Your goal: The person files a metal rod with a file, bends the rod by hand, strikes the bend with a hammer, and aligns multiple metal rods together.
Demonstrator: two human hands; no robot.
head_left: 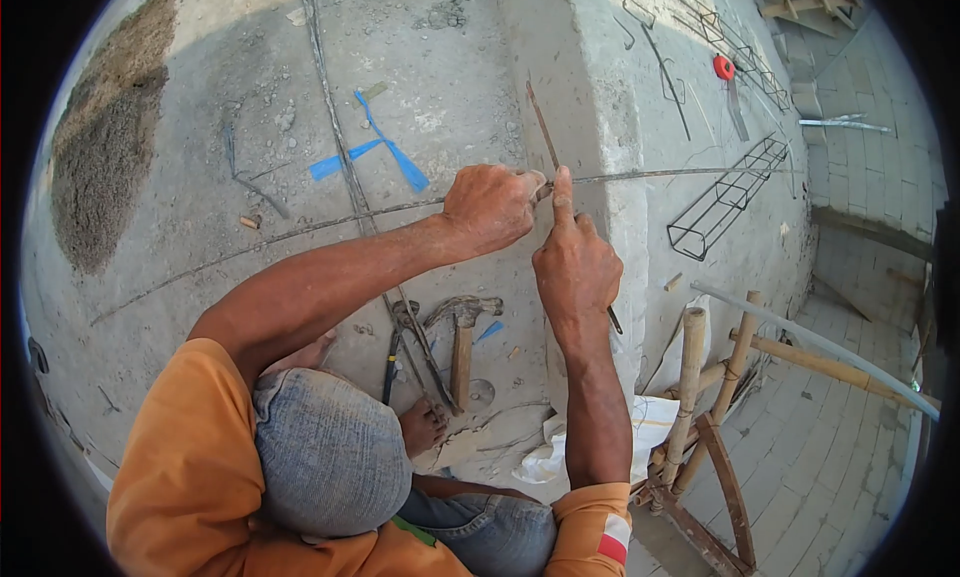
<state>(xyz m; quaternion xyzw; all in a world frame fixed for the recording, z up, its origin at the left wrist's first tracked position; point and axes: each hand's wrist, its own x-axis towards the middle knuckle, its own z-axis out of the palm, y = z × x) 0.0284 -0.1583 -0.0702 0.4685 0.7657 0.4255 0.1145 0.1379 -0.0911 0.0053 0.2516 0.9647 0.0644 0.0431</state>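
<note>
A long thin steel rod (650, 174) runs across the view, over a raised concrete ledge. Closed around it near the ledge is my left hand (492, 208). My right hand (578, 267) grips a narrow rusty metal tool (542, 124), its index finger stretched along it; a dark end shows below the palm. The tool crosses the rod right beside the left fingertips. Whether the two touch is hidden by the fingers.
A hammer (461, 352) and pincers (398, 342) lie near my feet, beside long bars (340, 127) and blue strips (400, 162). Wire frames (728, 197) and a red tape measure (723, 68) are on the right slab. Wooden poles (690, 377) stand lower right.
</note>
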